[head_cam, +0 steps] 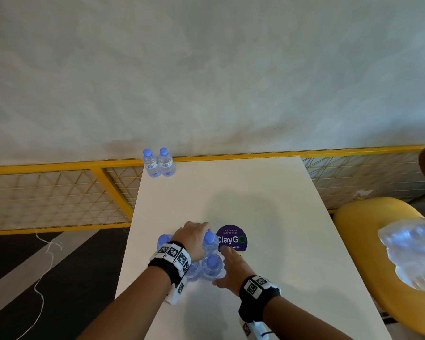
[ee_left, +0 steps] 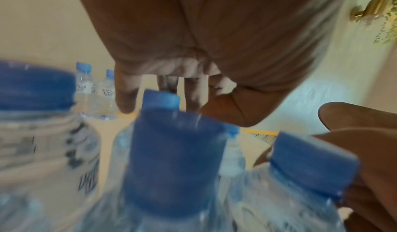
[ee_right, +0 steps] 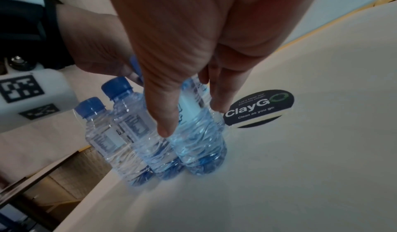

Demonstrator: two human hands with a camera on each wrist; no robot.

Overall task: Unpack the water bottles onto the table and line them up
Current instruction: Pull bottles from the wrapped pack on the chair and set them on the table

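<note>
A cluster of blue-capped water bottles (head_cam: 207, 262) stands upright on the near part of the white table (head_cam: 268, 192), just left of the round ClayGo sticker (head_cam: 232, 239). The left hand (head_cam: 193, 238) lies over the caps, fingers hanging down past the far bottles — whether they grip one I cannot tell. The right hand (head_cam: 231, 268) presses straight, close-set fingers (ee_right: 221, 91) against the cluster's right side, while two more bottles (head_cam: 159, 163) stand touching at the far left corner.

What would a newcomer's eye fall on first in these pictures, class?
First, the cluster of blue-capped water bottles standing at the near end of the white table, with the left hand over their caps and the right hand reaching in beside them. Next, two more bottles side by side at the far left corner, and the round ClayGo sticker right of the cluster.
</note>
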